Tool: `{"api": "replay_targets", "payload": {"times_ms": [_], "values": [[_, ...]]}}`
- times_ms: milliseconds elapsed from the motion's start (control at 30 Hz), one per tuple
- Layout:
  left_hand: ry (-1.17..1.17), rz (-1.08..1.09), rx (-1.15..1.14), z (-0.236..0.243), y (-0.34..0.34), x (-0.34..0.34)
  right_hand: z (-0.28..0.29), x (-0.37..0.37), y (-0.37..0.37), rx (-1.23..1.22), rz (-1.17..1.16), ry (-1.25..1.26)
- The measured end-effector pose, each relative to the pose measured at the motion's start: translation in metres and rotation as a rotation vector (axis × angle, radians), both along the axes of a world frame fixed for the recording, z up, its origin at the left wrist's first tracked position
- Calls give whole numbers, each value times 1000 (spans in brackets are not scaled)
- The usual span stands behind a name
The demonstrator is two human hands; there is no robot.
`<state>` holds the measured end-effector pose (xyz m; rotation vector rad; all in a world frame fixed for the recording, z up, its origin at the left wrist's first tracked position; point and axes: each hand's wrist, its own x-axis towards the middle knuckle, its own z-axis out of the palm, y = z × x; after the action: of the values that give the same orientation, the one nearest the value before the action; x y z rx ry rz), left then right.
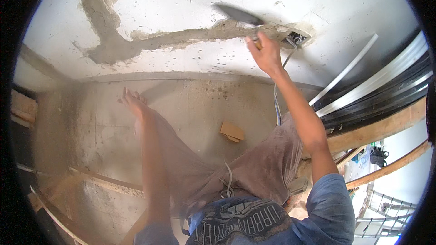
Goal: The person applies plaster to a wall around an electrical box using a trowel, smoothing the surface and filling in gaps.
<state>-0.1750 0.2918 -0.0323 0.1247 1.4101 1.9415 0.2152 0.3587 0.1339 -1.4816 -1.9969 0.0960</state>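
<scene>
A box [304, 35] is sitting recessed in the wall [159, 0]; wires are bunching inside it, and a cable [275, 97] is trailing from it toward the floor [190, 109]. The right hand [267, 55] is gripping the trowel [238, 14] by its handle, just left of the box. The blurred blade is pointing up and left, overlapping the mortar [181, 39] strip; whether it is touching, I cannot tell. The right arm is reaching forward, elbow bending slightly. Well apart, the left hand [135, 103] is hanging near the left knee, fingers loosely parting, visibly holding nothing.
</scene>
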Motion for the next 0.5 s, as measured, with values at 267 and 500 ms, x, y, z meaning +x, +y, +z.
{"api": "replay_targets", "payload": {"times_ms": [267,500], "values": [[1,8,20,-14,9,-6,-4,-1,2,15,6,154],[60,-18,-12,-1,4,1,4,-6,4,-44,-30,-40]]}}
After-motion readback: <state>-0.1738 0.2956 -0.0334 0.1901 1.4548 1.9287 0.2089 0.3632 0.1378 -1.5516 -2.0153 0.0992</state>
